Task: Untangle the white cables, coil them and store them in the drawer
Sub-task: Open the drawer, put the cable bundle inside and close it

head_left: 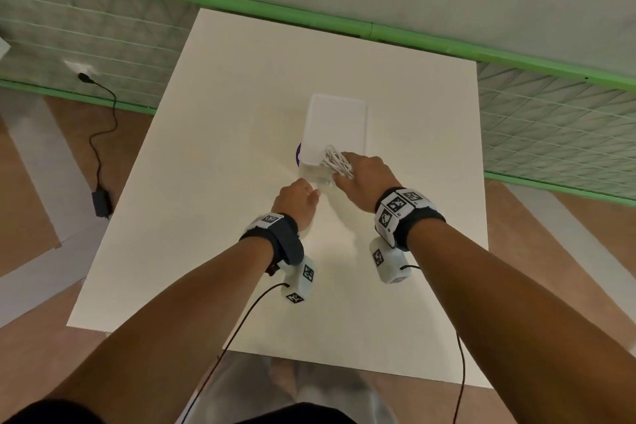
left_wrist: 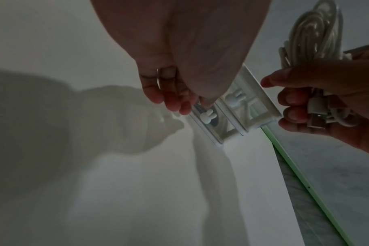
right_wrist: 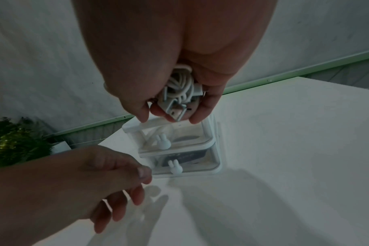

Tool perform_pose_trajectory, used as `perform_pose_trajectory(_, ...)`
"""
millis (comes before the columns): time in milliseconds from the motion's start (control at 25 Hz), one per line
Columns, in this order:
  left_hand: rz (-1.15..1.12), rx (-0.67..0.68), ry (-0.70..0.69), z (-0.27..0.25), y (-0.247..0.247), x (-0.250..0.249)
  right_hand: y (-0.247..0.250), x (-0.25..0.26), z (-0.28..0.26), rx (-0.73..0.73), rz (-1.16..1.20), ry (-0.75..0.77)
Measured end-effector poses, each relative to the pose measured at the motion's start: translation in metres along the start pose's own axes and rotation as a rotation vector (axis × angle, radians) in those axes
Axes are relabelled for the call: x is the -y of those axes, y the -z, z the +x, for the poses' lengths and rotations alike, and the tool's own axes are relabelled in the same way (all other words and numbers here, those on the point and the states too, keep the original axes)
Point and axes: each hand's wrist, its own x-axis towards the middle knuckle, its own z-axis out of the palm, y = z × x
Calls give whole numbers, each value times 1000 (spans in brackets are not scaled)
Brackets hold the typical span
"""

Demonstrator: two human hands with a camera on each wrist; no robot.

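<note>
A small white drawer unit stands mid-table with two clear-fronted drawers, both pushed in, each with a bunny-shaped knob, upper and lower. My right hand grips a coiled bundle of white cables just above the unit's front top edge. The loops stick up from the fist and the USB plugs lie in the fingers. My left hand hovers at the unit's front left beside the lower drawer. Its fingers are relaxed, hold nothing and stop short of the lower knob.
The white table has bare surface all around the unit. Something purple shows at the unit's left side. On the floor to the left lies a black power adapter with its cord. A green plant stands beyond the table.
</note>
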Motion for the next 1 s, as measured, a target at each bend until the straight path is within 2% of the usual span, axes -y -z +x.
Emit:
perform_pose_trajectory(120, -20, 44, 27, 7, -11, -8, -6, 2, 3, 0, -2, -52)
perform_pose_trajectory(320, -340, 36, 187, 20, -23, -12, -2, 6, 5, 3, 73, -85)
perform_pose_trajectory(560, -738, 23, 306, 17, -27, -20, -2, 3, 9, 2, 159, -127)
perform_pose_trajectory(760, -801, 14, 342, 18, -31, -15, 2, 4, 7, -4, 173, -134)
perform_pose_trajectory(920, -746, 152, 386, 0, -30, -7, 0, 2, 2, -12, 182, -148)
perform_pose_trajectory(1000, -724, 172, 407, -13, -27, -2, -1, 3, 1, -17, 182, -159)
